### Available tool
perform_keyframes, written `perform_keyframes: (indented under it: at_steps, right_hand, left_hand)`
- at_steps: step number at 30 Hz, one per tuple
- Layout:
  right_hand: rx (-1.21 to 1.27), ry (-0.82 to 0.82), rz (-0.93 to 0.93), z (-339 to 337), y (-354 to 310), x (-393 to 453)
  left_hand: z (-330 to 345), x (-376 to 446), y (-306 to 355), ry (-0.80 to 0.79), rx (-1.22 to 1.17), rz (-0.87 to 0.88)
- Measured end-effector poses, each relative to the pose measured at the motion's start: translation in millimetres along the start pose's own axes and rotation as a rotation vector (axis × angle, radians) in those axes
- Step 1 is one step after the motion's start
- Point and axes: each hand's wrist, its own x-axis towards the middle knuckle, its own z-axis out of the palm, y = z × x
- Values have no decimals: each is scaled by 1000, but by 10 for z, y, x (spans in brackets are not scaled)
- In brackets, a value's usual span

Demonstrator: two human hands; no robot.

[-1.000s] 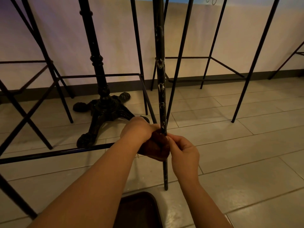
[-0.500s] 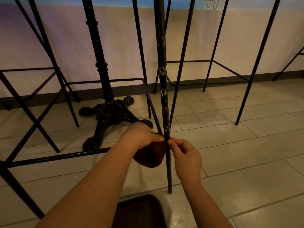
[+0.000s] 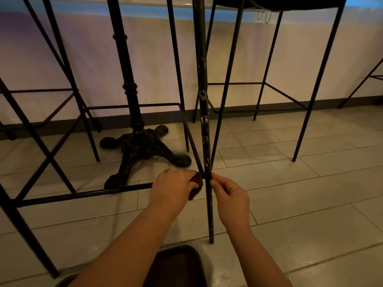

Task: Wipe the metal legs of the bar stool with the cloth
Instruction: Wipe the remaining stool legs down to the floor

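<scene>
- Head view showed the left hand (image 3: 173,187) closed around a bunched, dark reddish-brown cloth (image 3: 196,184), which it pressed against the left side of the thin black metal stool leg (image 3: 204,121).
- The right hand (image 3: 231,196) was nearly closed, with the thumb and forefinger tips pinching the same leg from the right at the height of the cloth; it held nothing else.
- The leg stood almost upright on the pale tiled floor (image 3: 290,204), its foot planted below both hands and just beyond the dark brown tray (image 3: 178,264) at the bottom edge.
- White smears and flecks were visible along the leg above the hands; the stretch below them looked less marked, though some specks showed there too.
- The black horizontal footrest bar (image 3: 83,194) met the leg near the cloth, so the joint sat right beside the wiping point.
- Recommended technique, as judged: wrap the cloth fully around the leg, keep firm pressure, and slide in long strokes along its length while the right hand steadies the leg.
- Rotate the cloth around the joint, where residue was likely to collect.
- The ornate black cast-iron table base (image 3: 143,146) stood behind the left hand, well apart from the cloth.
</scene>
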Motion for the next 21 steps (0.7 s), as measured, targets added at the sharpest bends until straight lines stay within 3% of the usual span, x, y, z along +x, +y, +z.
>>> perform_keyframes:
  at_steps: [5,10,16,21]
  right_hand:
    - [-8,-1,9,9,-24,-11]
    - [-14,-18,6,0,-22,-37]
    - [-58,-66,11,8,-113,-113]
    - [-35,-32,-25,86,-262,-279]
  left_hand:
    - [-32,-53,-83,44,51,84]
    - [-63,-62,-66,55,-12,30]
    - [-134,-98,-70,254,-405,-203]
    - [-285,-96,37,239,-952,-437]
